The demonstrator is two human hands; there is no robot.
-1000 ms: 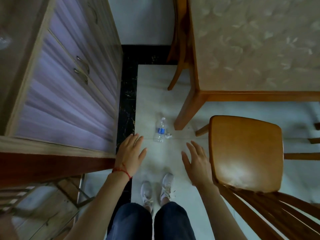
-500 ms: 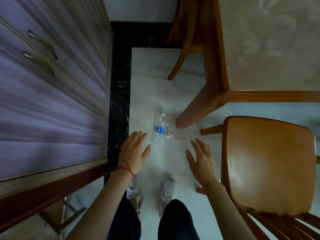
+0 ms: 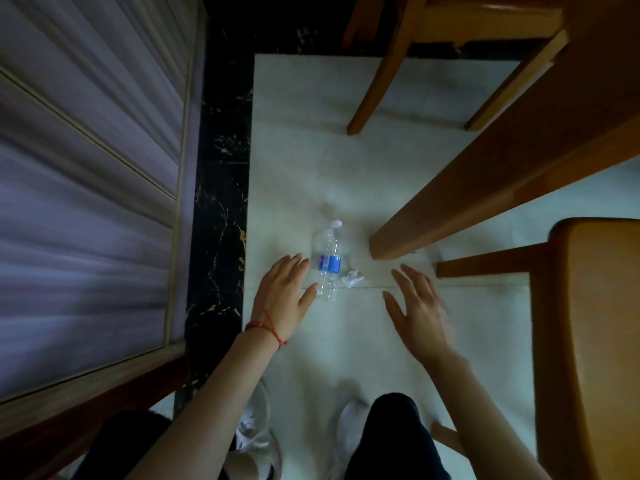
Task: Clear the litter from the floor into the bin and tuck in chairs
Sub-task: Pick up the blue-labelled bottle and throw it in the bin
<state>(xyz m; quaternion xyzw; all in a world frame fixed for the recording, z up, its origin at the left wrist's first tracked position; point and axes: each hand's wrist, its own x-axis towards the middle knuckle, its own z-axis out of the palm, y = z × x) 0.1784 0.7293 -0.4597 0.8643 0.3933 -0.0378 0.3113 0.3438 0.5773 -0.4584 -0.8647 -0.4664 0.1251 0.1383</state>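
A clear plastic bottle (image 3: 327,259) with a blue label and white cap lies on the pale floor tile, cap pointing away from me. A small crumpled scrap of white paper (image 3: 352,278) lies just right of it. My left hand (image 3: 282,292), with a red thread at the wrist, hovers spread just left of the bottle, fingertips close to the label. My right hand (image 3: 417,311) is spread and empty, right of the paper. A wooden chair (image 3: 588,341) stands at the right edge, pulled out from the table.
A purple-fronted cabinet (image 3: 90,188) fills the left side, with a black marble floor strip (image 3: 218,209) along it. A thick wooden table leg (image 3: 467,192) slants down right of the bottle. Another chair's legs (image 3: 374,81) stand at the far end. My white shoes (image 3: 258,434) are below.
My head has dropped closer to the floor, so everything looks larger. Both hands have reached forward, the left one now beside the bottle. The bottle and paper have not moved.
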